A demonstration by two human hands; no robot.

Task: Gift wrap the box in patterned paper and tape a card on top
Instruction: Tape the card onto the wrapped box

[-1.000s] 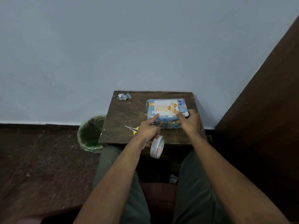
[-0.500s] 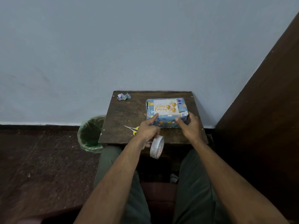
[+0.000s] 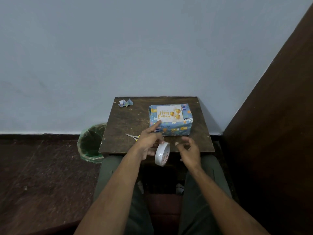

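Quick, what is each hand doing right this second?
Left hand: holds the tape roll, index finger stretched out to the card on the wrapped box.
Right hand: holds nothing, fingers loosely curled, off the box.

Card (image 3: pixel 170 114) lies on box (image 3: pixel 174 128), scissors (image 3: pixel 133 136) to its left.

Our left hand (image 3: pixel 149 141) grips the tape (image 3: pixel 162 154), forefinger touching the card (image 3: pixel 170 114) on the box (image 3: pixel 171 119); right hand (image 3: pixel 189 150) hovers nearby.
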